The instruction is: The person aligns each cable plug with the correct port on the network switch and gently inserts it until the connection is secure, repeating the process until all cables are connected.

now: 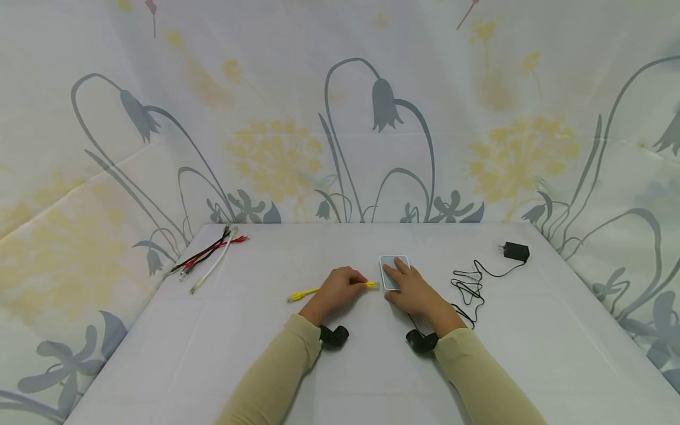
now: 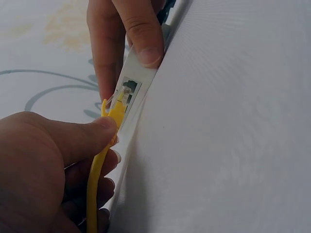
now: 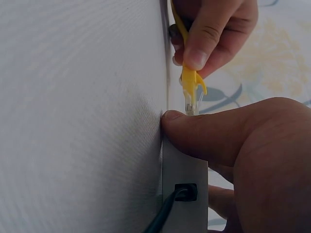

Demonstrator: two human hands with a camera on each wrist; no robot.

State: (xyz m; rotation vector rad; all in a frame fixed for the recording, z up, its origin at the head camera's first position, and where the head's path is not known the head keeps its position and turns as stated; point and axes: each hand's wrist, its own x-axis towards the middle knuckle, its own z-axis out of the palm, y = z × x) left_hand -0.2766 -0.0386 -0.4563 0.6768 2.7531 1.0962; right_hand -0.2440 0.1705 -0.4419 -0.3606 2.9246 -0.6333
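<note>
My left hand (image 1: 339, 290) pinches a yellow Ethernet cable (image 1: 301, 294) just behind its plug, between thumb and fingers. The clear plug (image 2: 125, 94) is right at the mouth of a port (image 2: 130, 87) in the side of a small white network box (image 1: 389, 282). My right hand (image 1: 415, 293) holds that box, fingers spread over its top and thumb (image 3: 194, 131) against its side edge. A dark cord (image 3: 165, 213) is plugged into the box's near side. The cable's other plug lies on the table left of my left hand.
At the right, a black power adapter (image 1: 515, 251) lies with its thin cord (image 1: 473, 289) in loose loops. Several black, red and white cables (image 1: 209, 254) lie in a bundle at the back left of the white table (image 1: 350, 378). A flowered cloth (image 1: 297, 88) hangs behind.
</note>
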